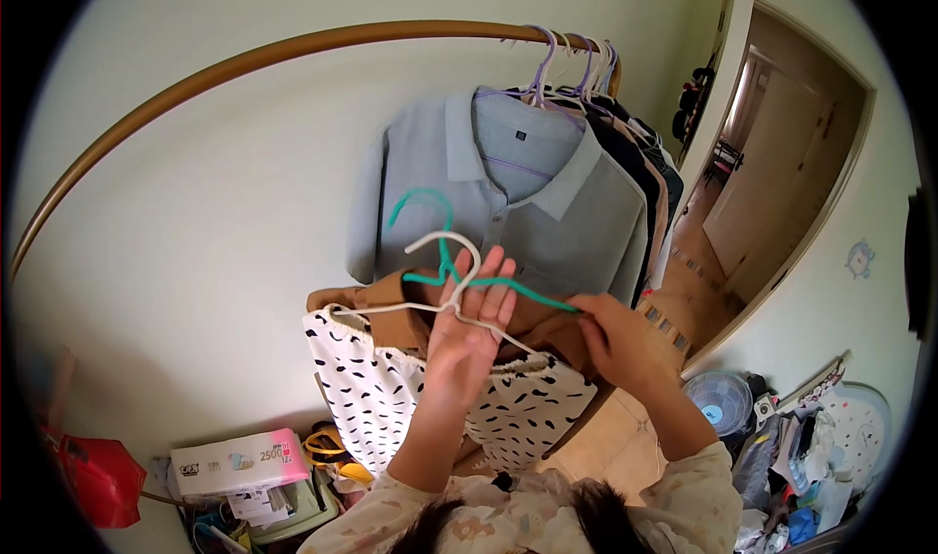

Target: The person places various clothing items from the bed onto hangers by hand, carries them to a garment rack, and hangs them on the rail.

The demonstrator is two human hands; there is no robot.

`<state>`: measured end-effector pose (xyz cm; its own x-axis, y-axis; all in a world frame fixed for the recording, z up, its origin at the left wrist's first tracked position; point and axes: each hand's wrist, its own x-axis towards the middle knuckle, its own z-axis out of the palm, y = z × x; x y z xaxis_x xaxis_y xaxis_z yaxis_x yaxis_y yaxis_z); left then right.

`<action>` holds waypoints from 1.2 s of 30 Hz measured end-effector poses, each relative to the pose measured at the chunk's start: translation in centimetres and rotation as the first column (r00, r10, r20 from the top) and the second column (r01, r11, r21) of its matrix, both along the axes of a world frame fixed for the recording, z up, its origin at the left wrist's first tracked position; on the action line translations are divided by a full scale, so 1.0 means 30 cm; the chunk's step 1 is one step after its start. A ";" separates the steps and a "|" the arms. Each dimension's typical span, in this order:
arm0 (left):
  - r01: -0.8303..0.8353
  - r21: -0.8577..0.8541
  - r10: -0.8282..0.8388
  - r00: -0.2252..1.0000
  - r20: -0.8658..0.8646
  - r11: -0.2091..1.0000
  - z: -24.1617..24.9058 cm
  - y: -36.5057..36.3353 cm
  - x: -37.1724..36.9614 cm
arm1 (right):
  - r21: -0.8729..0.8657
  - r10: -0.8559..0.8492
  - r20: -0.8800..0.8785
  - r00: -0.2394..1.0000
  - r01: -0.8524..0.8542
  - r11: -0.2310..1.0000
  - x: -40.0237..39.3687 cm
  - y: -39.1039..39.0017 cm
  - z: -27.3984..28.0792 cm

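My left hand (474, 324) is raised palm up with its fingers stretched out, behind the neck of a white hanger (452, 305). That hanger carries a white garment with black spots (357, 388). Behind it, a green hanger (528, 293) holds a brown garment (391, 315). The fingers of my right hand (616, 334) pinch the right arm of the green hanger. Just beyond both hangers, a grey-blue collared shirt (420, 183) hangs from the rail on a purple hanger (540, 65).
A curved brown rail (342, 36) carries more clothes at its right end. An open doorway (772, 163) is on the right. Low down are a fan (721, 403), piled clothes (782, 466), a white-and-pink package (239, 461) and a red object (98, 481).
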<state>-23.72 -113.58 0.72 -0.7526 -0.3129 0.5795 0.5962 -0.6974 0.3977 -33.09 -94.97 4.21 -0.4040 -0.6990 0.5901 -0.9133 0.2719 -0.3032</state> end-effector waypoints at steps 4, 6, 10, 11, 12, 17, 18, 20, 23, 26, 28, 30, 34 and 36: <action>0.055 -0.007 -0.055 0.998 0.027 0.998 -0.001 0.010 0.018 | -0.226 -0.130 -0.142 0.981 0.096 0.969 -0.070 -0.016 0.120; 0.052 -0.003 -0.052 0.998 0.044 0.999 -0.008 0.011 0.029 | -0.274 -0.226 -0.233 0.946 0.159 0.949 -0.124 -0.013 0.190; 0.034 0.009 -0.034 0.999 0.040 0.999 -0.027 0.011 0.039 | -0.399 -0.203 -0.159 0.966 0.125 0.908 -0.236 -0.080 0.321; 0.034 0.012 -0.034 0.999 0.042 0.999 -0.031 0.011 0.040 | -0.371 -0.216 -0.190 0.958 0.134 0.919 -0.281 -0.102 0.333; 0.034 0.014 -0.035 0.998 0.044 0.999 -0.033 0.011 0.039 | -0.343 -0.228 -0.222 0.948 0.143 0.928 -0.340 -0.126 0.327; 0.032 0.014 -0.032 0.997 0.064 0.999 -0.044 0.009 0.036 | -0.216 -0.341 -0.111 0.933 0.312 0.925 -0.444 -0.123 0.244; 0.028 0.014 -0.029 0.997 0.068 1.000 -0.046 0.007 0.037 | -0.232 -0.356 -0.158 0.921 0.316 0.920 -0.461 -0.109 0.243; 0.016 0.017 -0.017 0.997 0.079 1.000 -0.061 -0.003 0.049 | -0.255 -0.385 -0.244 0.890 0.324 0.911 -0.505 -0.095 0.233; -0.001 0.011 0.000 0.998 0.070 1.000 -0.066 -0.011 0.043 | -0.217 -0.419 -0.238 0.876 0.372 0.903 -0.521 -0.089 0.228; 0.005 0.013 -0.006 0.997 0.078 1.000 -0.058 -0.010 0.037 | -0.207 -0.538 -0.370 0.757 0.498 0.842 -0.457 -0.080 0.229; -0.012 -0.002 0.012 0.996 0.084 1.000 -0.076 -0.029 0.035 | -0.365 -0.642 -0.581 0.500 0.545 0.755 -0.324 -0.093 0.203; -0.028 -0.017 0.029 0.996 0.088 0.999 -0.078 -0.038 0.028 | -0.317 -0.444 -0.445 0.778 0.327 0.891 -0.180 -0.078 0.167; -0.012 0.048 0.010 0.999 0.040 0.999 -0.060 -0.025 0.031 | 0.142 0.081 0.059 0.995 -0.089 0.986 0.092 -0.061 -0.072; 0.031 0.089 -0.031 1.000 -0.006 0.996 -0.053 -0.013 0.028 | 0.127 0.088 0.074 0.993 -0.097 0.987 0.157 -0.068 -0.147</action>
<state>-22.87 -113.98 -0.87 -0.7601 -0.3400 0.5538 0.5755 -0.7479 0.3307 -28.39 -97.02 -0.19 -0.3706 -0.8043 0.4646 -0.9147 0.2290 -0.3331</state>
